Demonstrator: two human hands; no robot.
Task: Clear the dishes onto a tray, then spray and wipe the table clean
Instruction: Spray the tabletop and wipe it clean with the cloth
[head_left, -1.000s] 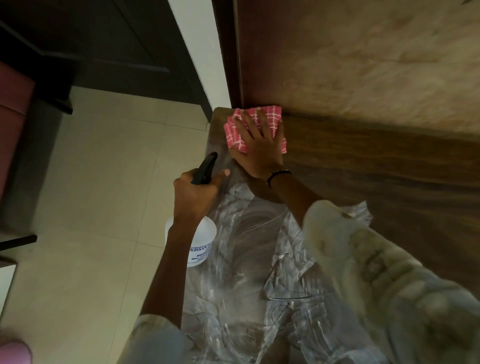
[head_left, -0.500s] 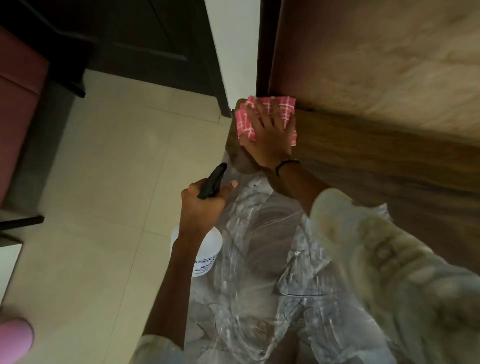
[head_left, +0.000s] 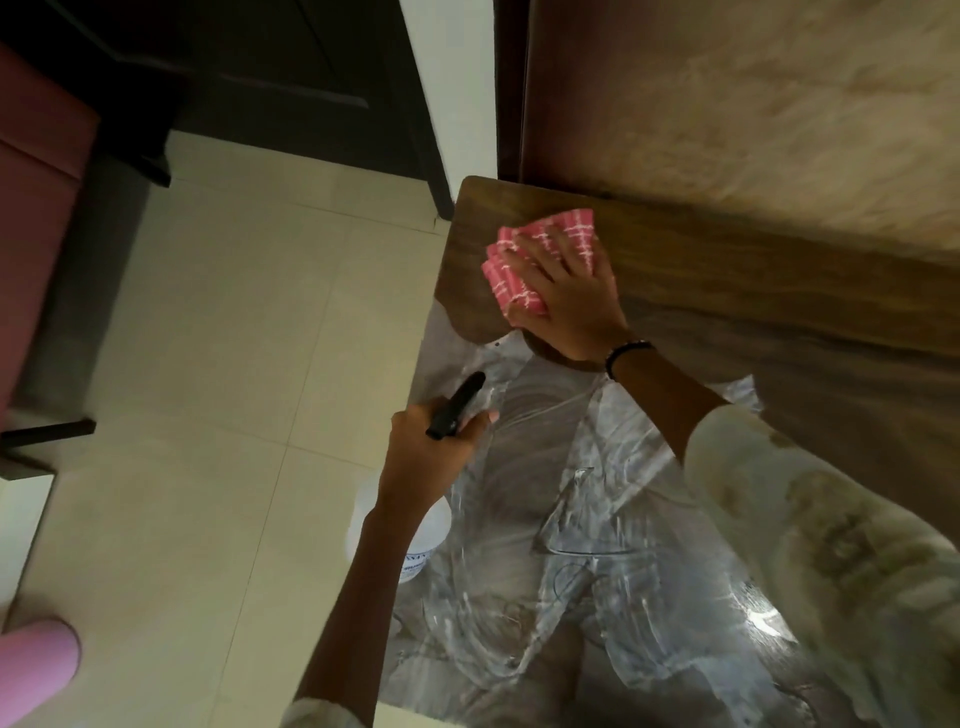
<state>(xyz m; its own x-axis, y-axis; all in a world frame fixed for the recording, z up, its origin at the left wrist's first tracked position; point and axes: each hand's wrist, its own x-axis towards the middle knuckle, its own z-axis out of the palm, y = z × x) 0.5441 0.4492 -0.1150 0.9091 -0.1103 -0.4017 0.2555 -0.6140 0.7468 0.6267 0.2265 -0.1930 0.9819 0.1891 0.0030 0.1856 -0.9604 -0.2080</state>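
The pale tiled floor (head_left: 218, 364) fills the left side, with a dark door (head_left: 291, 88) at its far end. The wooden surface (head_left: 753, 291) runs along a light wall panel (head_left: 753, 104); its near part is wet and streaked. The right hand (head_left: 566, 296) lies flat with fingers (head_left: 535, 247) spread, pressing a folded pink checked cloth (head_left: 524, 260) near the far left corner. The left hand (head_left: 431, 452) grips the spray bottle (head_left: 421, 535) by its neck at the surface's left edge, the white body hanging below, the black nozzle (head_left: 457, 405) pointing up toward the cloth
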